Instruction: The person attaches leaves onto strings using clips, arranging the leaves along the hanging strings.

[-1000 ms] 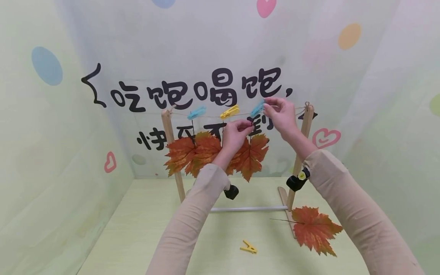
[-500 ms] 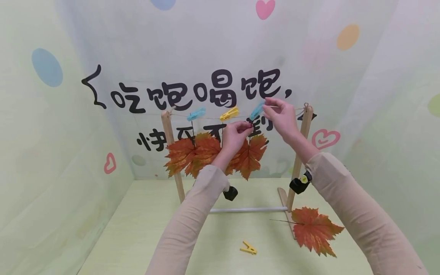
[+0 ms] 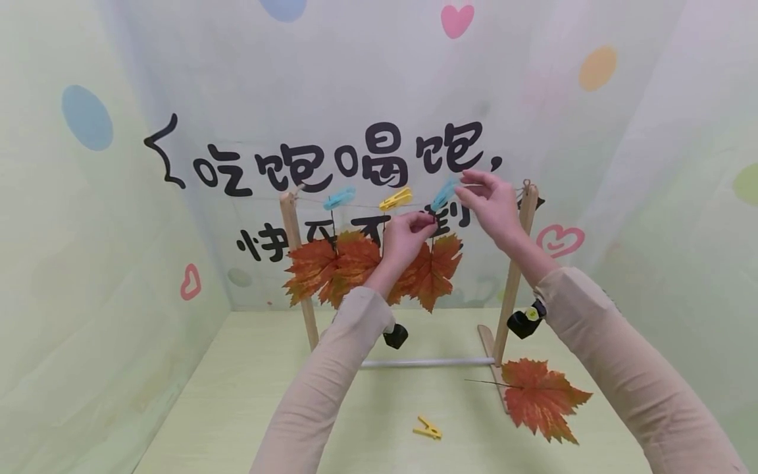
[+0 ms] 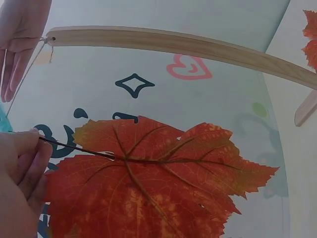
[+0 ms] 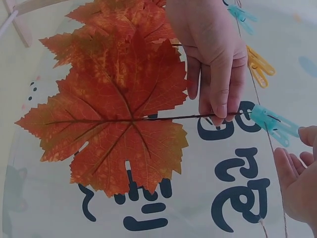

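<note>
My left hand [image 3: 405,238] pinches the dark stem [image 5: 183,117] of an orange-red maple leaf [image 3: 437,270] between thumb and fingers. The leaf hangs below a light blue clothespin [image 5: 270,121], which sits on the string at the stem's upper end. My right hand [image 3: 496,205] is beside this clothespin, its fingertips right at the handle ends and its fingers loosely spread. Farther left on the string, a yellow clothespin [image 3: 395,199] and another blue clothespin [image 3: 339,198] hold up more maple leaves [image 3: 310,266], partly hidden behind my left hand and forearm.
The string runs between two wooden posts [image 3: 513,283], joined low down by a white rod [image 3: 429,361]. On the table [image 3: 237,395] lie a loose yellow clothespin [image 3: 428,428] and, at the right post's foot, another maple leaf [image 3: 541,398]. A printed wall stands behind.
My right hand has eased slightly right, and its fingers have loosened from the blue clothespin. My left hand stays at the leaf's stem.
</note>
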The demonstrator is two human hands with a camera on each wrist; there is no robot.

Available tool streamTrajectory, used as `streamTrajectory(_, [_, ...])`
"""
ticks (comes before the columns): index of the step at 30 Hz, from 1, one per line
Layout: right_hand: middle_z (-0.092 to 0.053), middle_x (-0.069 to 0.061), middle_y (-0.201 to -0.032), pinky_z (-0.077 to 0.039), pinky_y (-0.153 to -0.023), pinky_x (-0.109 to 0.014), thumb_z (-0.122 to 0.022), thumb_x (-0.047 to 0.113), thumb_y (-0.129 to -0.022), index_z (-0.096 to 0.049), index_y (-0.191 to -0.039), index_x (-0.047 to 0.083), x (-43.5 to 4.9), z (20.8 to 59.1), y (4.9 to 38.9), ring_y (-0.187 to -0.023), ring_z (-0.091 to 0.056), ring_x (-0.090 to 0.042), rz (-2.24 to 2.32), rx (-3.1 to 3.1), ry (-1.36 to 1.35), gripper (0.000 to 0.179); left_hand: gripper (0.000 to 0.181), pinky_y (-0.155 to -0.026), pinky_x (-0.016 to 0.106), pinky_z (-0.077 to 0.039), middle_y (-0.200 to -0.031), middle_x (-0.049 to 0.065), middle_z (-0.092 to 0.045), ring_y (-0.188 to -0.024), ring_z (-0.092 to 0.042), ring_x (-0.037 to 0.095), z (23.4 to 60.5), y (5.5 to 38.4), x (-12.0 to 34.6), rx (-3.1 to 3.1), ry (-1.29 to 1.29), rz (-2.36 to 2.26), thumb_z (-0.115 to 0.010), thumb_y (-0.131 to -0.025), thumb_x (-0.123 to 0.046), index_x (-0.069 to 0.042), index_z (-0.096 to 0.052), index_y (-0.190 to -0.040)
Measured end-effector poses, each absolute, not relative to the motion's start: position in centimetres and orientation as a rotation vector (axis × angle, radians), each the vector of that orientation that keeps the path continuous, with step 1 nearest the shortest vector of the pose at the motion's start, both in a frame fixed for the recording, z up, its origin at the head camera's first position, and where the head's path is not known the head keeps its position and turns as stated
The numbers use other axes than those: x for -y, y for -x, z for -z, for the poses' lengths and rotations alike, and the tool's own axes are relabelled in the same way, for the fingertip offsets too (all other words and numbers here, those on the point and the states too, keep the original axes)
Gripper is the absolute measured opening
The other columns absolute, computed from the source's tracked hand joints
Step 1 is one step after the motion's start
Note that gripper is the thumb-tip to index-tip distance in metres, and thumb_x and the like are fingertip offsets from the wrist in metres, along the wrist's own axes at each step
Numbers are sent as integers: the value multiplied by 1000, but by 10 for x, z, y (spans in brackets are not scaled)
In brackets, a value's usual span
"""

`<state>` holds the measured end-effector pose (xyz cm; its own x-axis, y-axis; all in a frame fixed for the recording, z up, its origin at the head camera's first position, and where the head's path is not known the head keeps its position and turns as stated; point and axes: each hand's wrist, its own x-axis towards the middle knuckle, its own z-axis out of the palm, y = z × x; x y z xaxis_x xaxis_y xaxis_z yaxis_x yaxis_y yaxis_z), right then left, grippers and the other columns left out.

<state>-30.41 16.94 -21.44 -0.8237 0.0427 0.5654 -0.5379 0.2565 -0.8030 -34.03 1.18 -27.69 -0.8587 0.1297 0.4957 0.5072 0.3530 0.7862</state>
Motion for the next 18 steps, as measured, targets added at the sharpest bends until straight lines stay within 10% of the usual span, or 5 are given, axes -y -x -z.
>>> streamTrajectory(18, [-60,-13,-113,-47,-75,-14,-65,16,-84,-54,-122,2,-185,215,289,-93,-58,-6,-1396,2134,-426,42,19,-71,18,-51,-91,2,-69,-79,-63,11,275,323,0,2255,607,1464,-70,-80,-18,-8,-69,-95])
